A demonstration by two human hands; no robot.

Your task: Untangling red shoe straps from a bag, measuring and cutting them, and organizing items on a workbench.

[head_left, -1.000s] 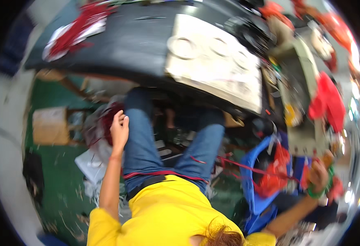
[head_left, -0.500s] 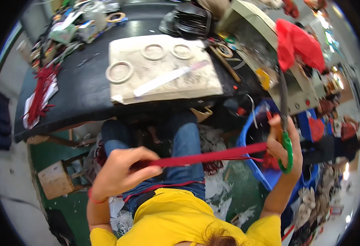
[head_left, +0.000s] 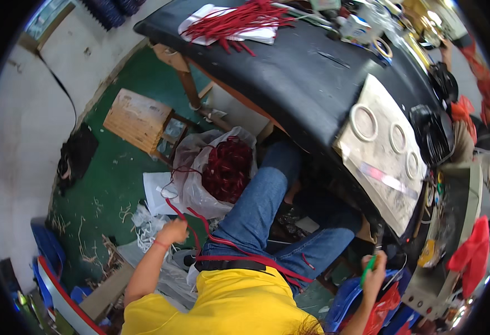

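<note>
My left hand [head_left: 173, 231] is closed beside my left thigh, above the floor. From its fingers a narrow red strap [head_left: 173, 207] sticks up, and more of the red strap [head_left: 245, 258] loops across my lap and waist. A clear plastic bag [head_left: 192, 192] holding a heap of dark red cord [head_left: 228, 169] stands just beyond this hand. My right hand [head_left: 374, 272] grips scissors with green handles [head_left: 369, 269] near the table edge. Their dark blades point away from me; whether they are parted is too small to tell. A short red piece [head_left: 308, 261] lies on my right thigh.
The black-topped table [head_left: 289, 61] carries a bundle of red strips [head_left: 233, 23], a pale board [head_left: 379, 167] and white rings [head_left: 364, 123]. A wooden stool [head_left: 136, 120] stands at left. Beside my right arm is a blue bin [head_left: 342, 296] with a red bag.
My view has swung left, toward the stool and plastic bag. The strap no longer stretches between my hands. My left hand is now lower beside my thigh; the right still grips the scissors.
</note>
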